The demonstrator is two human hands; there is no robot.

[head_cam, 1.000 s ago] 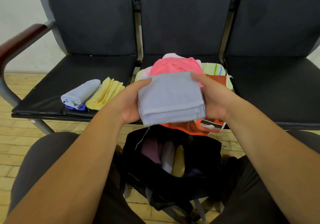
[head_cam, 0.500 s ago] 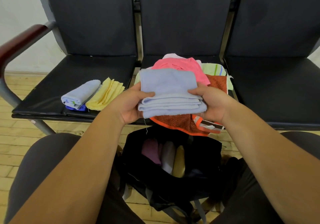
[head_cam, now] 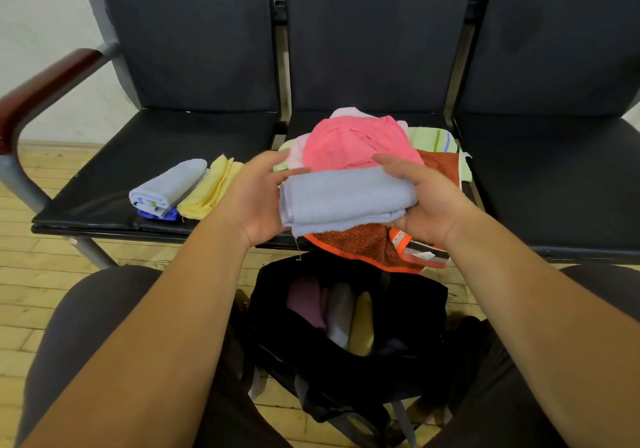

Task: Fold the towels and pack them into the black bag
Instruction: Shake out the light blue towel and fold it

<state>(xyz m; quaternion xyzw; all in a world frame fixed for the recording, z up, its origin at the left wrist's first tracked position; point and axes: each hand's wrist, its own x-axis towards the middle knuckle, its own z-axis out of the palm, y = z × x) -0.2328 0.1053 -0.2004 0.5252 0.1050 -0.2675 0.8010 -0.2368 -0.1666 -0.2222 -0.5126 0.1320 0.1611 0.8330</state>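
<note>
Blue towel (head_cam: 343,201): pale, folded into a flat bundle, its layered edges stacked on the near side. The left hand (head_cam: 258,201) and right hand (head_cam: 427,205) grip its two ends, thumbs on top. Bag (head_cam: 415,312): directly below the hands, open, with upright packed towels (head_cam: 341,312) in purple, white and yellow. Pink towel (head_cam: 349,142) tops the loose pile (head_cam: 367,243) just behind the hands.
</note>
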